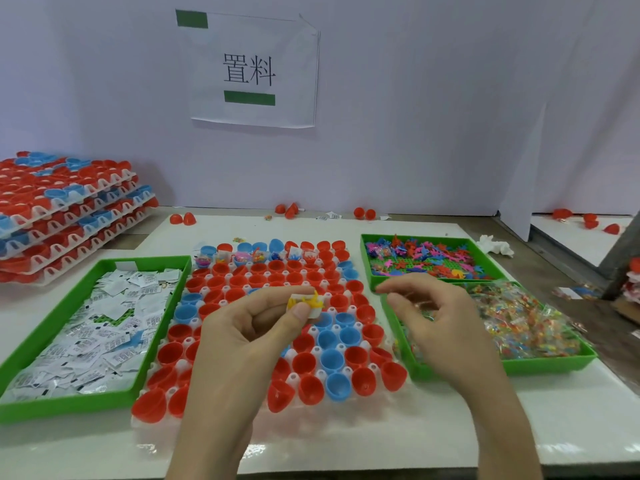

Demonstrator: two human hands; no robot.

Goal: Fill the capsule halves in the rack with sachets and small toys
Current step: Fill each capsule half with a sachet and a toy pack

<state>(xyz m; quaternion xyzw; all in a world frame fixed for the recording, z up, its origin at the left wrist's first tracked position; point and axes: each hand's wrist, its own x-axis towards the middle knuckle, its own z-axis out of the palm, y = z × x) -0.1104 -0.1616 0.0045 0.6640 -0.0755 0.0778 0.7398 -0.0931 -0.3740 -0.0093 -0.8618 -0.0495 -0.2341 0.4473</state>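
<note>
The left hand (249, 327) pinches a white sachet (314, 310) and a yellow toy (304, 300) between thumb and fingers, above the rack (214, 424) of red and blue capsule halves (331, 358); the right hand (433, 317) hovers loosely curled over a green tray (554, 365), its hold unclear; a sachet tray (52, 407) lies left.

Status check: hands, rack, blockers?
Left hand pinches white sachet plus yellow toy above rack. Right hand curled over packet tray, contents unclear. Only far-end capsule halves filled; nothing blocking.
</note>
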